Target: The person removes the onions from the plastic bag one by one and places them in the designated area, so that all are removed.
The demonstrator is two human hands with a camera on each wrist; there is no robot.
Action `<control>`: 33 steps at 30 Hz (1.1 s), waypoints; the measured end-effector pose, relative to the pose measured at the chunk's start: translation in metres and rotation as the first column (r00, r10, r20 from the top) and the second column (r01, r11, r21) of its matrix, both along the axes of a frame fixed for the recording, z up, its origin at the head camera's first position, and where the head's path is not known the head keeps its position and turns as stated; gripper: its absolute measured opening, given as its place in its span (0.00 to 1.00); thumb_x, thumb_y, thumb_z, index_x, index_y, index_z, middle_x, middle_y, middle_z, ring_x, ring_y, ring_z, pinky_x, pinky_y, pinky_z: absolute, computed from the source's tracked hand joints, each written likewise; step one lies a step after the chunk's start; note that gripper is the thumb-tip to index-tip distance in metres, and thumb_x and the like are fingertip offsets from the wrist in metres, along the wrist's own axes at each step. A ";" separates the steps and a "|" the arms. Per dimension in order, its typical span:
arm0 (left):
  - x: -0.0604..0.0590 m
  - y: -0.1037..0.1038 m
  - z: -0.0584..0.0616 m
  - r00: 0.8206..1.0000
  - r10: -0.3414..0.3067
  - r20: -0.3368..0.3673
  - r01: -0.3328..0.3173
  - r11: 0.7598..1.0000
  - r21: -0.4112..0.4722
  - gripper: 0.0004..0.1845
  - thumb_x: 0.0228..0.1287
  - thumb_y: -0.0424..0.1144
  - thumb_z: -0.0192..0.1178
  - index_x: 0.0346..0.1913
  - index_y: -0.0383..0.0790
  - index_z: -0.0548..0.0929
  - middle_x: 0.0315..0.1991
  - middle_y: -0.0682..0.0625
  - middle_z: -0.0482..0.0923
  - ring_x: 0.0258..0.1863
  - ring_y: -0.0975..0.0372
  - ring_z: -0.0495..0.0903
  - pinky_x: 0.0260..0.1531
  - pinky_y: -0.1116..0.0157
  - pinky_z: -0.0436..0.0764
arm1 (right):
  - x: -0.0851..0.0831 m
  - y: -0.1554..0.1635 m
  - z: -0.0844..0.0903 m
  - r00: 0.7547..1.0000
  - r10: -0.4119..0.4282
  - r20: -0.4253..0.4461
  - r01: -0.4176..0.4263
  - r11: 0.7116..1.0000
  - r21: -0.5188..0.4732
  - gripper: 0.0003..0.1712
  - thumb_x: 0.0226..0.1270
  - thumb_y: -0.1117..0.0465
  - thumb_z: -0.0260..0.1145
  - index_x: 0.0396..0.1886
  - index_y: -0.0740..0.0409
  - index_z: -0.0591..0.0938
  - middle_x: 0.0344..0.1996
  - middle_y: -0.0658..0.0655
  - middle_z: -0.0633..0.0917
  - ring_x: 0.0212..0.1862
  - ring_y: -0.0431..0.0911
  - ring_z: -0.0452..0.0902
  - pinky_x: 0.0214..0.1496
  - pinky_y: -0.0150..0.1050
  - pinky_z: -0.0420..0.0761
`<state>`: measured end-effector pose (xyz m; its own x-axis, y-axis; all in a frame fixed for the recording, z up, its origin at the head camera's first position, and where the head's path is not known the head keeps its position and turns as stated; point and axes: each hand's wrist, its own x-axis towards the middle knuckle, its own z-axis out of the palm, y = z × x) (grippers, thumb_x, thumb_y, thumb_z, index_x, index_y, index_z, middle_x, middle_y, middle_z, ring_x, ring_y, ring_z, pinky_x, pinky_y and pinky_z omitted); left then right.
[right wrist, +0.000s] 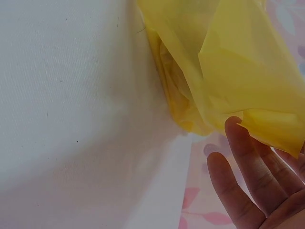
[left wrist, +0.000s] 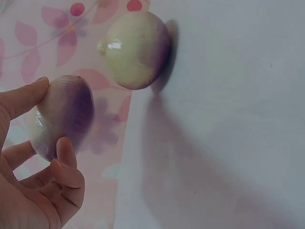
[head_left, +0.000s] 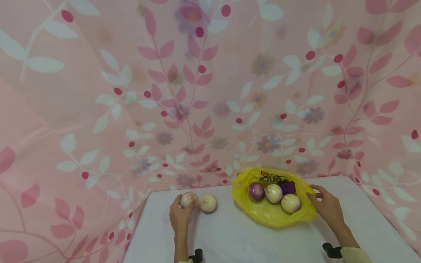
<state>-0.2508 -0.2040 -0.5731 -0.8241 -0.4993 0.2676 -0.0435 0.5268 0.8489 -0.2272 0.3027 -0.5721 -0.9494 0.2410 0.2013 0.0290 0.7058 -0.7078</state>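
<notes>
My left hand grips a white-and-purple turnip between thumb and fingers, at the left of the white table. Just right of it, a second pale turnip sits on the tabletop with its nub showing. My right hand holds the right rim of a yellow plastic bag, thumb on the inner side. Inside the spread mouth lie a purple round vegetable, two pale turnips and a dark purple thing, its kind unclear. In the right wrist view, some fingers are behind the bag's film.
The white table ends at a pink floral cloth hanging behind and around it. Black wrist-worn devices sit on both forearms, low in the head view.
</notes>
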 end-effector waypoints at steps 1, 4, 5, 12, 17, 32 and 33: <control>0.000 -0.001 -0.001 1.000 0.006 0.003 -0.006 1.000 -0.001 0.34 0.49 0.45 0.77 0.59 0.34 0.80 0.51 0.35 0.80 0.51 0.41 0.77 0.48 0.40 0.73 | 0.000 0.000 0.000 1.000 -0.001 0.001 0.001 1.000 0.001 0.28 0.72 0.52 0.63 0.62 0.67 0.73 0.47 0.79 0.80 0.38 0.65 0.83 0.25 0.41 0.83; 0.001 -0.003 -0.005 1.000 0.016 0.005 -0.016 1.000 -0.003 0.34 0.49 0.45 0.77 0.58 0.32 0.80 0.50 0.34 0.80 0.51 0.40 0.77 0.47 0.39 0.73 | 0.000 0.000 -0.001 1.000 -0.004 0.009 0.004 1.000 0.001 0.29 0.72 0.51 0.63 0.62 0.67 0.73 0.47 0.79 0.80 0.38 0.65 0.83 0.25 0.42 0.83; 0.001 -0.004 -0.006 1.000 0.021 0.011 -0.021 1.000 0.000 0.34 0.49 0.45 0.77 0.58 0.32 0.80 0.50 0.33 0.80 0.50 0.40 0.77 0.47 0.39 0.73 | 0.000 0.001 0.000 1.000 -0.005 0.012 0.005 1.000 0.000 0.29 0.72 0.51 0.62 0.62 0.67 0.73 0.47 0.79 0.80 0.38 0.65 0.83 0.26 0.42 0.83; 0.002 -0.006 -0.020 0.998 0.049 0.045 -0.049 0.999 0.002 0.34 0.49 0.45 0.77 0.58 0.31 0.80 0.50 0.31 0.79 0.50 0.39 0.77 0.48 0.39 0.72 | 0.000 0.002 -0.002 1.000 -0.007 0.020 0.007 1.000 -0.003 0.29 0.72 0.51 0.62 0.63 0.66 0.72 0.48 0.79 0.80 0.41 0.66 0.82 0.26 0.42 0.83; -0.001 -0.006 -0.026 0.996 0.058 0.067 -0.058 0.998 0.004 0.34 0.50 0.45 0.76 0.59 0.31 0.79 0.49 0.30 0.78 0.48 0.39 0.77 0.45 0.38 0.73 | 0.001 0.002 -0.002 1.000 -0.002 0.009 0.002 1.000 -0.009 0.29 0.72 0.50 0.62 0.63 0.66 0.72 0.48 0.79 0.79 0.40 0.66 0.82 0.26 0.42 0.83; -0.008 -0.009 -0.039 0.988 0.041 0.150 -0.039 0.999 -0.017 0.35 0.53 0.46 0.74 0.60 0.30 0.77 0.50 0.28 0.77 0.49 0.37 0.77 0.45 0.39 0.73 | 0.004 0.004 -0.004 1.000 -0.005 -0.020 0.005 1.000 -0.008 0.28 0.72 0.51 0.63 0.62 0.65 0.73 0.47 0.79 0.80 0.37 0.64 0.84 0.24 0.40 0.82; -0.008 -0.009 -0.040 0.988 0.039 0.150 -0.036 0.999 -0.024 0.35 0.53 0.46 0.74 0.60 0.30 0.77 0.50 0.28 0.77 0.49 0.37 0.77 0.45 0.39 0.73 | 0.004 0.004 -0.004 1.000 -0.004 -0.019 0.004 1.000 -0.009 0.28 0.72 0.51 0.63 0.62 0.65 0.73 0.48 0.79 0.80 0.38 0.64 0.83 0.24 0.40 0.82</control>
